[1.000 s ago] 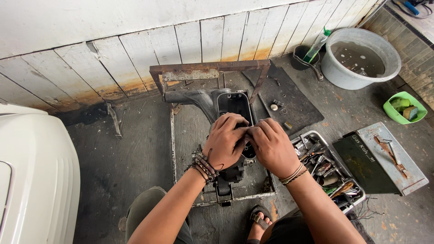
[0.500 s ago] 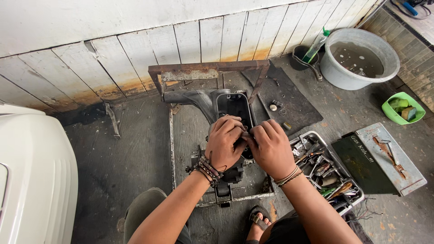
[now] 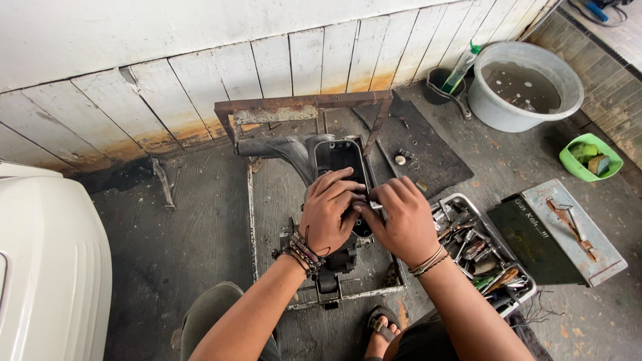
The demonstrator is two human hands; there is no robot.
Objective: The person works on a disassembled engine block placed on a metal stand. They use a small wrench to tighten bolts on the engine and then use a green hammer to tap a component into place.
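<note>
While both hands meet over the dark engine part (image 3: 338, 160) lying on the concrete floor (image 3: 180, 234), the left hand (image 3: 329, 212) presses curled fingers onto it and the right hand (image 3: 399, 220) pinches a small metal piece (image 3: 376, 207) beside them. Just right sits a tray of tools (image 3: 478, 251), then a green metal box (image 3: 558, 230), with a grey basin (image 3: 525, 87) and a small green bowl (image 3: 588, 157) further off by the plank wall (image 3: 200, 73).

Both hands (image 3: 364, 217) hide the engine part's (image 3: 341, 160) middle — grip unclear.
</note>
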